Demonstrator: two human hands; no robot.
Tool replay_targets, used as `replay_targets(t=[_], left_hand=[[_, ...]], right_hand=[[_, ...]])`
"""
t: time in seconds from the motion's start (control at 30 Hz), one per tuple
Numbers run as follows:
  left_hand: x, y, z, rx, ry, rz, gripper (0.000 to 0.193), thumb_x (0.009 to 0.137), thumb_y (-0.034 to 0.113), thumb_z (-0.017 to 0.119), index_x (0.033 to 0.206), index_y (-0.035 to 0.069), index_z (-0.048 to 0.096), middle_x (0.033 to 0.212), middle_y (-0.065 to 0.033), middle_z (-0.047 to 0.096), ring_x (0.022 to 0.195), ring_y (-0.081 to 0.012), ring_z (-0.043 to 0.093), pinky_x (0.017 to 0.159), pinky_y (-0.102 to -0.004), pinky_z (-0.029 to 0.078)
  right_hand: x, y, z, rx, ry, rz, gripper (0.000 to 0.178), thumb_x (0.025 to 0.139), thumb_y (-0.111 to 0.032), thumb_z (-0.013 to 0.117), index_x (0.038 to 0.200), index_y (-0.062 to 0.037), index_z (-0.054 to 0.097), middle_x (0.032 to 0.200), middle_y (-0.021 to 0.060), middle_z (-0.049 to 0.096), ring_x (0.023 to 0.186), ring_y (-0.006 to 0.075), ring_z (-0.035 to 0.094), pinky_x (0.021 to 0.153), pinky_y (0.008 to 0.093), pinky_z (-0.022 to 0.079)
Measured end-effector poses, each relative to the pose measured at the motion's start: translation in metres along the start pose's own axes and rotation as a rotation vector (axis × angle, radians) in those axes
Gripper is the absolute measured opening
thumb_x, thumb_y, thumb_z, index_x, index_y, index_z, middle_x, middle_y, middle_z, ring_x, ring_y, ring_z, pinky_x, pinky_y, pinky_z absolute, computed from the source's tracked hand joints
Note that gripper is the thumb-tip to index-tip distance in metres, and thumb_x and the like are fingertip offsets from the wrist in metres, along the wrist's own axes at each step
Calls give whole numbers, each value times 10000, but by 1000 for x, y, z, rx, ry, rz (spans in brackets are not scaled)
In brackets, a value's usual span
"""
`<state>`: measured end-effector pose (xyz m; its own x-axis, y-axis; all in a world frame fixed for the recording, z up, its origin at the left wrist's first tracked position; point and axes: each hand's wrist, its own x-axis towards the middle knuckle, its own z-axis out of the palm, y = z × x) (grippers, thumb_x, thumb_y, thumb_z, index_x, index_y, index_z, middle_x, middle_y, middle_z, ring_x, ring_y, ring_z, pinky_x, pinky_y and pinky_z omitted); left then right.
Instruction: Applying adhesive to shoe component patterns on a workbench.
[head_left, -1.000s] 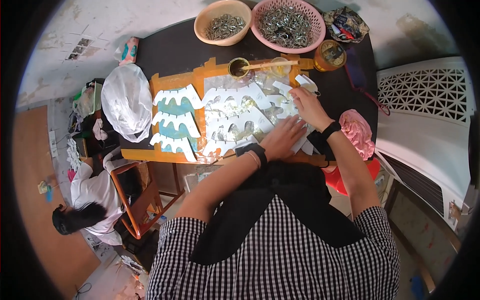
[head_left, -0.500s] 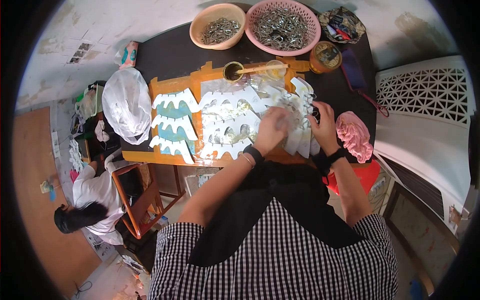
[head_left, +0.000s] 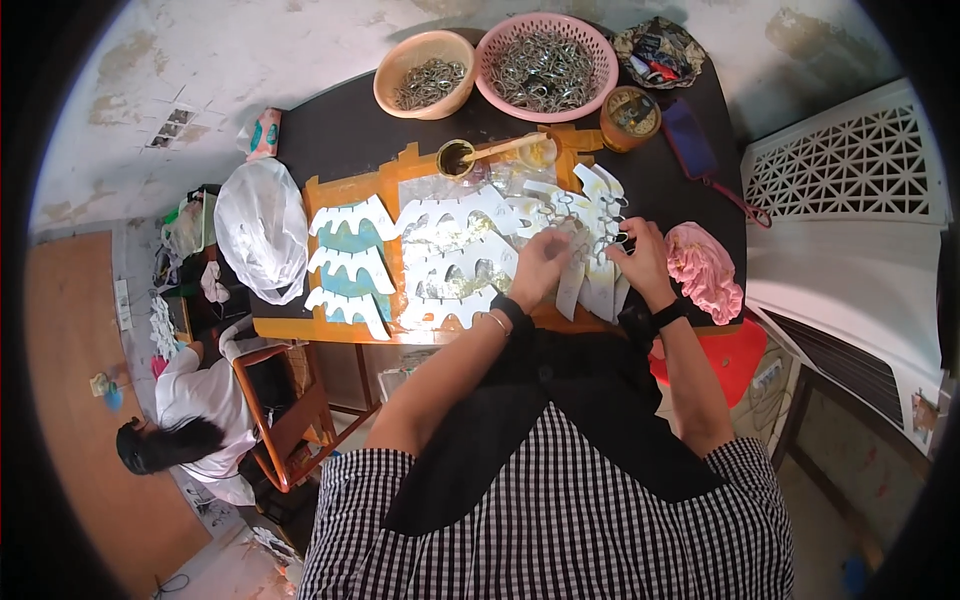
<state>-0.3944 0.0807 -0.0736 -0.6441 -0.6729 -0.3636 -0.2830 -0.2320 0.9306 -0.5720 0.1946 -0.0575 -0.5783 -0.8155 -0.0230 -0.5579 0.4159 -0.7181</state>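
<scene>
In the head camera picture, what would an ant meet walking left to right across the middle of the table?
White plastic bag, left column of white scalloped pieces, middle column of white scalloped pieces, left hand, right hand, crumpled pink cloth.

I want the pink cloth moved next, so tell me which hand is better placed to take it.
Right, probably: the right hand is close beside the pink cloth, while the left hand is farther off, across the white pieces.

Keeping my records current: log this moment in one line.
left grip: at white pieces; right grip: at small rings; pink cloth: right of both
</scene>
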Motion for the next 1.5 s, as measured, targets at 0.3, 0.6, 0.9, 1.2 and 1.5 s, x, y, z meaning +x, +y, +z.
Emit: replay_targets(t=[0.3, 0.6, 0.9, 1.2, 1.5], left_hand=[[-17, 10, 8, 432, -167, 409, 247, 769, -7, 622, 1006, 59, 616, 1003, -94, 608, 1015, -273, 577, 908, -354, 461], [-23, -4, 8, 456, -150, 516, 260, 772, -23, 582, 1014, 62, 622, 1077, -135, 580, 1042, -348, 551, 925, -392, 456], [-29, 68, -6, -353, -240, 151, 375, 821, -25, 623, 1164, 29, 481, 1168, -77, 551, 1043, -146, 525, 842, -284, 468], [-85, 146, -18, -490, -109, -110, 198, 919, 221, 659, 903, 25, 681, 768, 47, 628, 657, -8, 510, 574, -194, 394], [-104, 147, -30, -474, 27, -58, 426, 882, 69, 666, 1258, -4, 480, 1118, -81, 627, 968, -124, 606, 840, -259, 480]], right_hand=[[30, -11, 13, -200, 67, -66, 203, 718, -150, 751, 866, -73, 637, 906, 109, 579, 916, 325, 570, 775, 427, 459], [19, -21, -8, 411, 60, 51, 173, 786, -7, 715, 860, -17, 558, 843, 37, 610, 718, 97, 580, 639, 230, 467], [-8, -65, -70, 593, -70, 75, 149, 839, -3, 666, 959, -17, 578, 815, -15, 600, 738, 33, 556, 634, 188, 435], [-40, -151, -92, 481, -312, -74, 185, 829, -23, 683, 1003, 0, 629, 834, 52, 670, 753, 96, 626, 706, 249, 508], [-54, -157, -74, 584, -398, -28, 249, 821, -126, 731, 988, 33, 635, 791, 51, 651, 698, 89, 591, 661, 242, 485]])
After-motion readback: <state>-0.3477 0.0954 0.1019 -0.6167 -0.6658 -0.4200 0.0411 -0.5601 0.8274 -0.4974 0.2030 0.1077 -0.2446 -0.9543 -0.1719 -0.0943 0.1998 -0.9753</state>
